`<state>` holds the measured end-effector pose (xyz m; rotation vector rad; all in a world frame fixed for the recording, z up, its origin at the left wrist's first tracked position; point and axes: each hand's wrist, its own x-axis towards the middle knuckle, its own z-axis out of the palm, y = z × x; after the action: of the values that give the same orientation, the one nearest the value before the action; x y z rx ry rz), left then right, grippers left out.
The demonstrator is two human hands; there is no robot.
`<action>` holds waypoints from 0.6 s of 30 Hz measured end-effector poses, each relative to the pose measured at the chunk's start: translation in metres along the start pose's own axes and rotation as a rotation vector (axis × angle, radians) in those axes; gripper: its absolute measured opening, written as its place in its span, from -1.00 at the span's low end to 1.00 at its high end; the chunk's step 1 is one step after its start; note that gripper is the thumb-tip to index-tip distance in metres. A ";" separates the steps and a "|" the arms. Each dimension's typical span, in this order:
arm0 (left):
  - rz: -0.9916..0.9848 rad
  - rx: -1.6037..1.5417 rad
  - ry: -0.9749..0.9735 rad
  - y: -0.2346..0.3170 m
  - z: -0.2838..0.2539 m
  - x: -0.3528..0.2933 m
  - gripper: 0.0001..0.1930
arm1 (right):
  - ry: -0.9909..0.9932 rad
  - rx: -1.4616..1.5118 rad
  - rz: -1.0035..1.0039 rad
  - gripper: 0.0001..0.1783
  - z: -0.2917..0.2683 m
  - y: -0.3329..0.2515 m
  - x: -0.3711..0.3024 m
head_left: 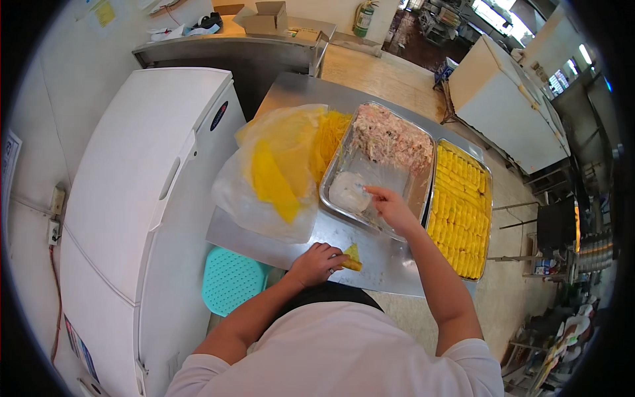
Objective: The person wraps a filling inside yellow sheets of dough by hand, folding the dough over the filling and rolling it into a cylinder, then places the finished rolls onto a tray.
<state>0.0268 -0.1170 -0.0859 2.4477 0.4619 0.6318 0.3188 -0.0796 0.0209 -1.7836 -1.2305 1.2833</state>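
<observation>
My left hand (316, 264) rests at the near edge of the steel table, its fingers closed on a partly rolled yellow wrapper (354, 259) with a pointed flap facing away from me. My right hand (395, 213) reaches over the near side of a deep metal tray (326, 196). Its index finger is stretched out to the rim of a round whitish bowl (348, 192) in that tray; the other fingers are bent and hold nothing I can see. Pinkish minced filling (391, 137) fills the tray's far part.
A second tray (490, 198) to the right holds rows of yellow rolls (456, 212). Left of the filling, a clear plastic bag (231, 202) covers yellow wrapper sheets (271, 182). A white freezer (112, 198) and a turquoise stool (231, 281) stand left of the table (284, 92).
</observation>
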 end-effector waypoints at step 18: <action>-0.005 0.011 -0.028 -0.001 0.001 0.001 -0.65 | 0.074 -1.066 -0.293 -0.40 0.054 0.078 -0.116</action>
<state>0.0285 -0.1166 -0.0868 2.4614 0.4613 0.5940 0.2823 -0.2187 -0.0225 -2.1349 -2.2692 0.3472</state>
